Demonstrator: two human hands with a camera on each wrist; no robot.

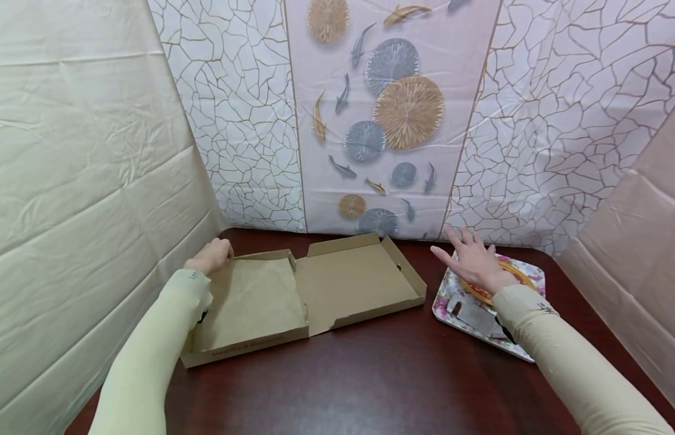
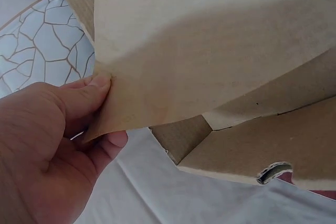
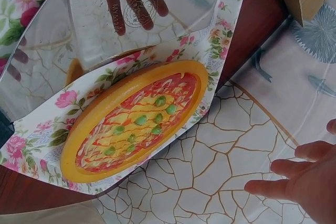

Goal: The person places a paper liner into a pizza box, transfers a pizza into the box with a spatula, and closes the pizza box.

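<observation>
My left hand (image 1: pixel 211 257) is at the far left corner of an open cardboard pizza box (image 1: pixel 359 278). In the left wrist view its thumb and fingers pinch the corner of a brown paper sheet (image 2: pixel 210 51), which lies over the box's left half. My right hand (image 1: pixel 475 266) hovers over a floral tray (image 1: pixel 538 277), fingers spread and nothing held. On that tray sits a pizza (image 3: pixel 136 124) with a yellow crust and green bits on top. Beside the pizza lies a broad, shiny metal blade (image 1: pixel 478 319) with a slot, reflecting my right hand; its dark handle is partly hidden by my sleeve.
The dark reddish wooden table (image 1: pixel 364 380) carries the box on the left and the tray on the right. A patterned curtain (image 1: pixel 250 121) hangs along the back, and pale cloth walls (image 1: pixel 81 181) stand at both sides. The box's lid lies opened toward the middle.
</observation>
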